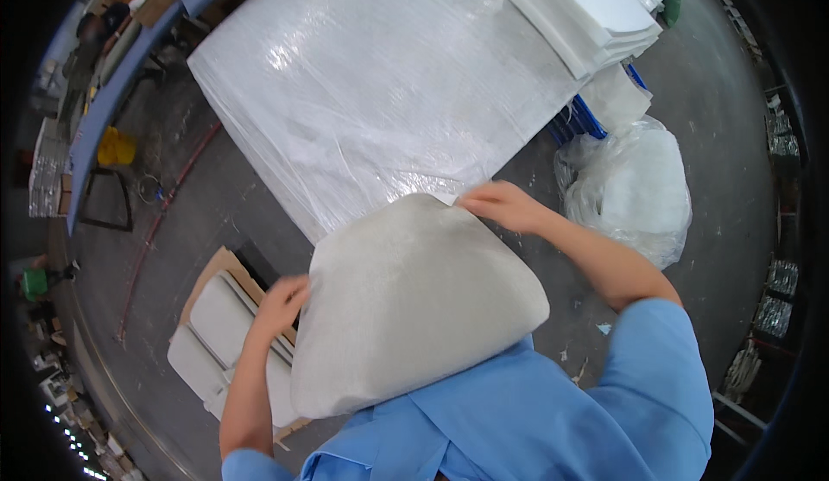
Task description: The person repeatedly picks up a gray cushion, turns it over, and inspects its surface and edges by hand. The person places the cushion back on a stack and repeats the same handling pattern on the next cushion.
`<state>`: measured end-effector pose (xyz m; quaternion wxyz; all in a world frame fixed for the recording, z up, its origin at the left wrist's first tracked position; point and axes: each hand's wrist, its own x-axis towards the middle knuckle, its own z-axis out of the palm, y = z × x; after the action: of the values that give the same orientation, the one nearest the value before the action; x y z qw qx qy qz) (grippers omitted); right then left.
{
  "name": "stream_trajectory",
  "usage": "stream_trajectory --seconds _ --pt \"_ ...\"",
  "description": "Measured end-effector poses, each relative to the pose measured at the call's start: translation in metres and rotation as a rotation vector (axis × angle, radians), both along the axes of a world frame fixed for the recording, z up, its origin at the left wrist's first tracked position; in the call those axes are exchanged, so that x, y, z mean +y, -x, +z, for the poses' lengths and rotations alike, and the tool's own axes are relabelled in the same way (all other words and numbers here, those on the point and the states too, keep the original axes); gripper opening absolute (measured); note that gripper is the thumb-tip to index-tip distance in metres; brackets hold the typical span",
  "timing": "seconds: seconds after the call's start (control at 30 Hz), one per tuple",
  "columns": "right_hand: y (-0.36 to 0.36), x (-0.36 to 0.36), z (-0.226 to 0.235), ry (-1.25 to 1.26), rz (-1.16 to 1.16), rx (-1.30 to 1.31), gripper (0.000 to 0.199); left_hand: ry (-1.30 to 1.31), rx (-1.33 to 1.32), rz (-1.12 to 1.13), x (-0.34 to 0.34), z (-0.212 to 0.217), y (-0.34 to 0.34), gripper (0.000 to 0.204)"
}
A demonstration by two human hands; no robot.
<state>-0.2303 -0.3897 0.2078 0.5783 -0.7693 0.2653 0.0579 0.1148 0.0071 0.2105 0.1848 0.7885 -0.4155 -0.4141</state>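
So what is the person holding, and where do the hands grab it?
A big grey cushion. The left hand grips its left edge, and the right hand grips its top corner.

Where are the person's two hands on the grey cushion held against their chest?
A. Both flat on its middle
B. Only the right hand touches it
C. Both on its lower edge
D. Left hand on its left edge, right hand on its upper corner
D: the left hand grips the left edge of the grey cushion, while the right hand holds its upper corner, near the plastic-wrapped white stack.
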Motion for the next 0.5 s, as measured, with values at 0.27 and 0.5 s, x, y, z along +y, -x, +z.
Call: stream_trajectory --seconds 0.27,0.5 --pt "0.08 0.135 0.055 -0.102 -0.688 -0.678 0.064 0.603 0.595 1.026 0.074 0.106 0.143 0.056" --pt "0.043 0.118 0.059 -0.218 -0.698 -0.749 0.068 0.927 0.286 1.246 0.043 0.097 0.13 0.057"
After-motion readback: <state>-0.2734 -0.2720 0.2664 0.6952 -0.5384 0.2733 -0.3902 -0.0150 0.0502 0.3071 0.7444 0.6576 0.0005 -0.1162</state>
